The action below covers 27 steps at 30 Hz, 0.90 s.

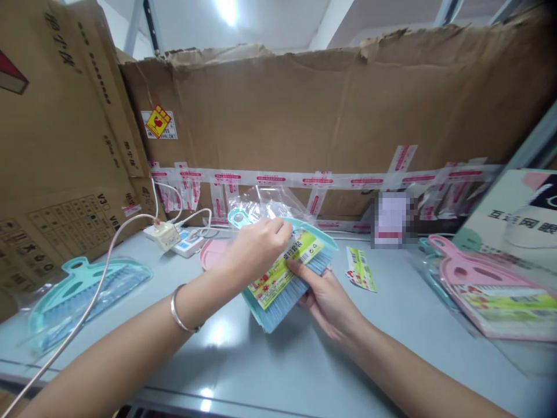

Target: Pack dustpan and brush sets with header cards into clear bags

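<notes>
My right hand (328,302) grips a turquoise dustpan (324,234) with a blue-bristled brush (281,310) lying in it, tilted above the table. The right thumb presses on a yellow-green printed label card (276,284) that lies across the bristles. Over the dustpan's upper part, my left hand (265,241) is closed, fingertips pinched together at the card's upper edge. What sits between those fingertips is hidden. Crumpled clear plastic film (278,202) shows just behind the dustpan.
A turquoise brush set (91,290) lies left, under a white cable (102,278). Pink sets (483,273) are at right. A loose label card (361,269), a power strip (188,242) and a pink piece (212,253) lie on the grey table (226,371). Cardboard (278,116) walls the back.
</notes>
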Tool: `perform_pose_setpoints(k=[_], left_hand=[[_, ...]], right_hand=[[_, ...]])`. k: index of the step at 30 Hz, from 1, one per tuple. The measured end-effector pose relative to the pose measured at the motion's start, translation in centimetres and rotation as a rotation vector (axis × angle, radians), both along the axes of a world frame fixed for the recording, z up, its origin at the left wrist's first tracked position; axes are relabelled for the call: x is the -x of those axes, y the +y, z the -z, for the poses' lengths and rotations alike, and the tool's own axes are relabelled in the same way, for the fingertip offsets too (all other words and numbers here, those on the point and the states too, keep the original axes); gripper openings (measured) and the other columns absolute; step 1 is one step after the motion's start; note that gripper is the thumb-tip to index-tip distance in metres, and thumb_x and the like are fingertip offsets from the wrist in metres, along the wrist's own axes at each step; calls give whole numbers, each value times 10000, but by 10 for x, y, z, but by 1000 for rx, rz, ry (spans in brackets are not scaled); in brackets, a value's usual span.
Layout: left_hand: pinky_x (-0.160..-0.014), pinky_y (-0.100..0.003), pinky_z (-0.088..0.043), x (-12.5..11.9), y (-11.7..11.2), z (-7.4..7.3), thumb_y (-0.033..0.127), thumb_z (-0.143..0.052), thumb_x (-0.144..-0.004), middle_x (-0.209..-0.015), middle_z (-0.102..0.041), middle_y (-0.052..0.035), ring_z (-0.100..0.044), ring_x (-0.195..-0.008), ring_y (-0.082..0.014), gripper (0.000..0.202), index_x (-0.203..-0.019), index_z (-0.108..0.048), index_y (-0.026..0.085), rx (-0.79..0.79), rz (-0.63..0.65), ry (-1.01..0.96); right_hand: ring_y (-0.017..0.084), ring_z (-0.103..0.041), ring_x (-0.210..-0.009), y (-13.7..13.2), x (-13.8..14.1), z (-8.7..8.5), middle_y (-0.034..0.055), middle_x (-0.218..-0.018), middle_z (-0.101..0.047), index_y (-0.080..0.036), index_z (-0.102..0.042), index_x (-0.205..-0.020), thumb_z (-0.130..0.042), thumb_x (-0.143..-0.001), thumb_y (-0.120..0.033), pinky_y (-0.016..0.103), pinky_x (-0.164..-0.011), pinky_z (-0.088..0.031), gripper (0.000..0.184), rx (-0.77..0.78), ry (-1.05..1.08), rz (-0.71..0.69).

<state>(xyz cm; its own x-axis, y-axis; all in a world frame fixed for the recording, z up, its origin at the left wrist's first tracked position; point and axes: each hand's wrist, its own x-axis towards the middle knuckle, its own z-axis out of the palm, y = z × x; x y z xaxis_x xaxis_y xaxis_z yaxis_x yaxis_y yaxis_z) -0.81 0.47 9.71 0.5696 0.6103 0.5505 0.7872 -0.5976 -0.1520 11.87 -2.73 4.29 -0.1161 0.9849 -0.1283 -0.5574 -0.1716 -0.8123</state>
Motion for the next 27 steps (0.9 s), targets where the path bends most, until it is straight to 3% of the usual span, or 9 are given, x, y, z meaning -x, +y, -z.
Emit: perform_pose_setpoints(k=[3, 6, 12, 16, 20, 22, 24, 27], left_hand=[[-502, -273, -309, -6, -4, 3, 10, -405, -756, -669, -543, -63, -509, -635, -178, 223, -732, -568, 161, 24, 68, 4], [-468, -268, -271, -1, -8, 11, 37, -402, -790, -637, -530, -51, -495, -594, -163, 215, -732, -567, 161, -49, 31, 56], [-445, -254, -284, 14, -16, 20, 87, -429, -835, -635, -520, -16, -482, -566, -139, 152, -767, -547, 155, -259, -7, 148], [-438, -257, -320, 1, -17, 20, 37, -442, -808, -636, -536, -15, -513, -578, -149, 151, -790, -561, 129, -348, 53, 173], [-444, -268, -327, -12, -15, 23, 63, -483, -807, -656, -567, -21, -535, -592, -159, 114, -764, -564, 130, -329, 96, 156], [-513, -273, -379, -9, -14, 23, 137, -493, -843, -713, -601, -31, -559, -652, -165, 85, -854, -578, 132, -312, 154, 71], [-684, -313, -439, 2, -11, 21, 241, -512, -861, -895, -635, -65, -582, -835, -192, 193, -1025, -559, 151, -294, 205, -131], [-918, -391, -390, 25, 1, 16, 337, -554, -831, -1225, -518, -116, -482, -1123, -234, 420, -1211, -451, 191, -126, 172, -681]], right_hand=[[131, -562, -509, 1, 0, -1, -37, -672, -655, -215, -586, -934, -805, -522, -268, 237, -435, -407, 469, 39, 50, 61], [107, -478, -413, 5, -2, -2, -61, -533, -576, -212, -564, -842, -802, -524, -265, 216, -360, -325, 401, 103, 86, 111], [83, -445, -403, 6, -1, -2, -78, -531, -560, -208, -534, -766, -812, -488, -242, 205, -339, -311, 394, 75, 157, 239], [76, -437, -381, 5, 2, 0, -91, -512, -547, -211, -533, -770, -806, -500, -257, 196, -323, -292, 386, 57, 116, 239], [68, -403, -341, 9, -1, 6, -96, -461, -512, -204, -527, -726, -795, -515, -287, 183, -297, -281, 352, 77, 104, 252], [70, -394, -321, 12, -4, 7, -91, -446, -507, -200, -539, -720, -775, -556, -295, 189, -290, -302, 303, 79, 115, 242], [85, -454, -352, 16, -7, 5, -75, -469, -539, -198, -558, -725, -759, -589, -262, 197, -324, -381, 250, 64, 149, 248], [118, -615, -567, 18, -9, -1, -38, -629, -651, -199, -595, -784, -744, -601, -163, 197, -487, -516, 238, 20, 233, 330]])
